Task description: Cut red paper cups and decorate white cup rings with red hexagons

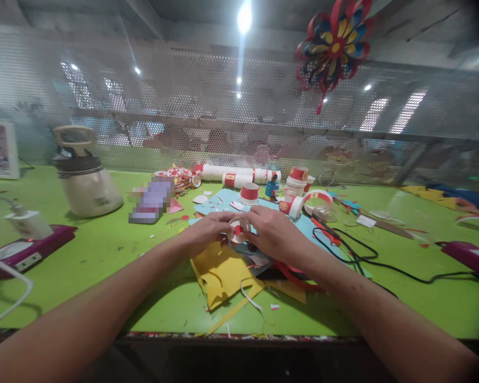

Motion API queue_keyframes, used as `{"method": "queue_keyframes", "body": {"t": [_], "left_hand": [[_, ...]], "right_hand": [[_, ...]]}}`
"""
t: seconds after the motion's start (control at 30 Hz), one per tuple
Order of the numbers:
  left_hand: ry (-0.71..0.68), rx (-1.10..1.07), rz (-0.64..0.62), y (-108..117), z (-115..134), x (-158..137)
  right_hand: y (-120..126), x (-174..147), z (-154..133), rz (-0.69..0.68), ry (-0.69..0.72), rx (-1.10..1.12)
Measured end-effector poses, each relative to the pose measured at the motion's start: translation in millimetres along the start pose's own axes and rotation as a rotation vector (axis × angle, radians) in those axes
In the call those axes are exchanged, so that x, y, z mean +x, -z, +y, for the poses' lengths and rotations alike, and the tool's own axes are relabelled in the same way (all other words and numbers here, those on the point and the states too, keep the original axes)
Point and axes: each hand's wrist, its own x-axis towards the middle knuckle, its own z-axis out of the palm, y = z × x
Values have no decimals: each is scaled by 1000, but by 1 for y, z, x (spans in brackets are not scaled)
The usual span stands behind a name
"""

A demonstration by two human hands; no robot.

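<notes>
Between my hands is a small round white paper cup piece [238, 231] with a red patch in its middle. The fingers of my left hand [208, 231] pinch its left side. My right hand [274, 234] closes on its right and upper edge, so part of the rim is hidden. Beneath the hands lie crumpled yellow paper [219, 274] and light blue sheets [311, 234]. Just beyond them a red-and-white paper cup [249, 193] stands upside down. Another cup [291, 206] lies on its side to the right, next to a white-and-red paper ring [318, 203].
Stacked cups [296, 183] and long white cup rolls [239, 173] stand farther back. A phone [154, 199] leans at left, near a large flask [88, 186]. Purple power strips [59, 239] sit at both sides. A black cable [407, 274] crosses the green table [104, 255].
</notes>
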Motion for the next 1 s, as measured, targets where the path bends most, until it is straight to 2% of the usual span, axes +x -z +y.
{"method": "queue_keyframes", "body": {"t": [0.63, 0.83, 1.0], "left_hand": [[-26, 51, -32, 2, -2, 0], [-15, 59, -11, 1, -1, -1], [21, -17, 56, 0, 4, -3]], "right_hand": [[-2, 0, 0, 9, -28, 85], [0, 0, 6, 27, -65, 273], [2, 4, 17, 58, -180, 491]]}}
